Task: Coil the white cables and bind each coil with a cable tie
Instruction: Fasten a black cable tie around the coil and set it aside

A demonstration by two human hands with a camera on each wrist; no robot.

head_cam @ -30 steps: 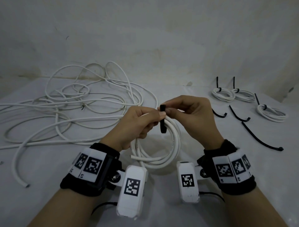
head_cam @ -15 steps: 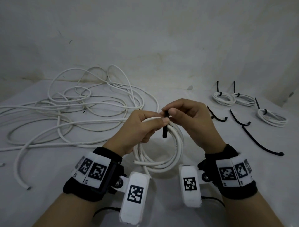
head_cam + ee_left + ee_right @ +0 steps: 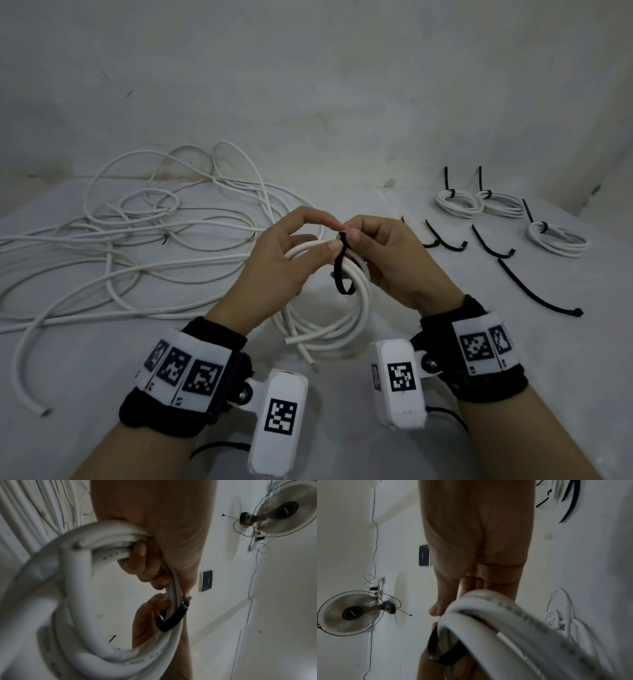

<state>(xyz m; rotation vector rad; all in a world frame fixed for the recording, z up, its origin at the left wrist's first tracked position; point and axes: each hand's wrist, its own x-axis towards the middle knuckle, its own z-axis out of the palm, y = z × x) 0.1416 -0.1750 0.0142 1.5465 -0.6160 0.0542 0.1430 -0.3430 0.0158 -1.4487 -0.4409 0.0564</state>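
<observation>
My left hand [image 3: 274,263] grips the white cable coil [image 3: 346,318]; my right hand [image 3: 394,260] pinches the black cable tie [image 3: 340,270], whose loop under the coil only the left wrist view shows.

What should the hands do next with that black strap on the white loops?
Probably pull it snug. The black cable tie hangs in a slack loop around the white coil, pinched by the right hand, while the left hand grips the coil.
</observation>
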